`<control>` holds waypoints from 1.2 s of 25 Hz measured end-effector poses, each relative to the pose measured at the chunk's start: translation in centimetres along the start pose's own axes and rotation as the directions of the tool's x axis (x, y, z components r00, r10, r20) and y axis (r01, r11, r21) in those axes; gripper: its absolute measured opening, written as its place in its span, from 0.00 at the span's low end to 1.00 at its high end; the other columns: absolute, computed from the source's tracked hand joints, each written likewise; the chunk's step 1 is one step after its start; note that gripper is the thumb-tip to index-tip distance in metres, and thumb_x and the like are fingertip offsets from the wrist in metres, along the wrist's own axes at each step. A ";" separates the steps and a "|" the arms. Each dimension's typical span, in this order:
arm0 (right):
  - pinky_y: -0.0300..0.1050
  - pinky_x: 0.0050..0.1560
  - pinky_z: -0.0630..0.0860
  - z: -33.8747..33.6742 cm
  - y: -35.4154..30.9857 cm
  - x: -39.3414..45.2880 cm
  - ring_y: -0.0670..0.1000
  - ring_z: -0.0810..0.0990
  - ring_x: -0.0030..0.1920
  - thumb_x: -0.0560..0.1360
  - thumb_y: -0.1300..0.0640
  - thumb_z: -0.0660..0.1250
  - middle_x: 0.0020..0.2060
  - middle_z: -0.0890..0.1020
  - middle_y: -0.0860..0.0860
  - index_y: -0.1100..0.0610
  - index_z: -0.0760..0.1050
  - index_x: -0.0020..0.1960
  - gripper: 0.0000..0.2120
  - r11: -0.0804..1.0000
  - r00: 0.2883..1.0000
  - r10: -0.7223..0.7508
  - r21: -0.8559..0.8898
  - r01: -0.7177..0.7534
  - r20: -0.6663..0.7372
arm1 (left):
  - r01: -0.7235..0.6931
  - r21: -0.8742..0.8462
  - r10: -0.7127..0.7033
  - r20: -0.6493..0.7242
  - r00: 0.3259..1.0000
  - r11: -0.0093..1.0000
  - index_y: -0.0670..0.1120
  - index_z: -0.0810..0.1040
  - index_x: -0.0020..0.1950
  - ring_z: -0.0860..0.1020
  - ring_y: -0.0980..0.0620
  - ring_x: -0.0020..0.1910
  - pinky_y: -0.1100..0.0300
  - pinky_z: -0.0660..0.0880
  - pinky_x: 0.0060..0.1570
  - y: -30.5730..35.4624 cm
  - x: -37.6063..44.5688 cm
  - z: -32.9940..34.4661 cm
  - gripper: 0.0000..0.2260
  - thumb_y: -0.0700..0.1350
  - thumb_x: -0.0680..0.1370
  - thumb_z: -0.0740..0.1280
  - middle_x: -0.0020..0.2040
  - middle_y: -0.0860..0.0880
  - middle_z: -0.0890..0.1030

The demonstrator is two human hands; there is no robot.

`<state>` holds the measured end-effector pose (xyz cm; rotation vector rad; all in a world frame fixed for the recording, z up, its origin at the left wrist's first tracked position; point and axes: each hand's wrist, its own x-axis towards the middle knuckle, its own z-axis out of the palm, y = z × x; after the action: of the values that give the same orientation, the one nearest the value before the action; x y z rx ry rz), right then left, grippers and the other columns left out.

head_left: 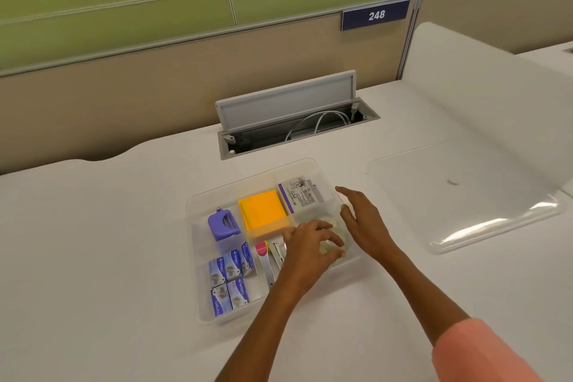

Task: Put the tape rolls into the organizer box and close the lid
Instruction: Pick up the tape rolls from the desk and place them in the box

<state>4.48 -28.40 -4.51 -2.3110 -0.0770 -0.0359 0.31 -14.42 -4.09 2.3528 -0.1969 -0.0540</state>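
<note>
- Tape rolls (336, 237), clear and hard to make out, are lying in the front right compartment of the organizer box (198, 260), partly covered by fingers.
- Left hand (310, 246) is curling over that compartment, fingers bent down onto the tape; whether it is actually gripping a roll, I cannot tell.
- Right hand (364, 222) is hovering just beside at the box's right wall, fingers spread and loose, holding nothing.
- Box is sitting uncovered, its clear lid (459, 195) lying flat on the white desk (93, 242), well to the right.
- Neighbouring compartments are showing an orange sticky-note pad (263, 211), a purple hole punch (221, 225), blue staple boxes (231, 279), a stapler (266, 260) and a printed packet (300, 194).
- Behind, a cable hatch (288, 115) is standing open.
</note>
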 end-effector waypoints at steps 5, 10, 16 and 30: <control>0.60 0.65 0.69 0.1 0.1 0.0 0.57 0.73 0.63 0.80 0.53 0.51 0.64 0.76 0.56 0.55 0.69 0.66 0.18 0.997 1.000 0.026 -0.079 -0.027 -0.010 | 0.055 0.034 -0.057 0.068 0.996 0.998 0.51 0.82 0.50 0.59 0.56 0.56 0.60 0.58 0.58 -0.1 -0.1 0.6 0.09 0.49 0.71 0.71 0.63 0.52 0.75; 0.57 0.62 0.68 -0.1 -0.1 -0.3 0.58 0.73 0.62 0.80 0.54 0.51 0.62 0.77 0.56 0.56 0.68 0.66 0.18 0.989 0.999 0.042 -0.139 -0.043 -0.011 | 0.078 0.164 -0.094 0.087 0.992 0.983 0.50 0.82 0.51 0.64 0.47 0.60 0.61 0.58 0.56 0.4 0.4 0.7 0.10 0.49 0.71 0.71 0.57 0.51 0.77; 0.55 0.64 0.67 -0.4 -0.5 -0.5 0.57 0.71 0.64 0.80 0.53 0.52 0.66 0.73 0.56 0.54 0.65 0.68 0.18 0.979 0.999 -0.033 -0.200 0.030 -0.012 | 0.068 0.177 -0.080 0.061 0.995 0.982 0.51 0.79 0.57 0.65 0.47 0.66 0.53 0.60 0.68 0.8 0.3 0.4 0.14 0.47 0.72 0.70 0.64 0.50 0.75; 0.65 0.72 0.36 0.9 0.1 -1.8 0.58 0.36 0.76 0.73 0.61 0.67 0.77 0.52 0.49 0.49 0.83 0.41 0.09 0.915 0.971 -0.189 -0.333 0.228 0.145 | 0.214 0.337 -0.170 -0.155 0.973 0.917 0.55 0.80 0.55 0.42 0.44 0.75 0.37 0.46 0.72 -0.1 -1.1 1.6 0.10 0.47 0.75 0.66 0.77 0.49 0.54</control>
<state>2.73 -27.87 -5.28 -2.6493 -0.4043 -0.0322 -0.93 -15.25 -5.33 2.7181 0.0972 0.0343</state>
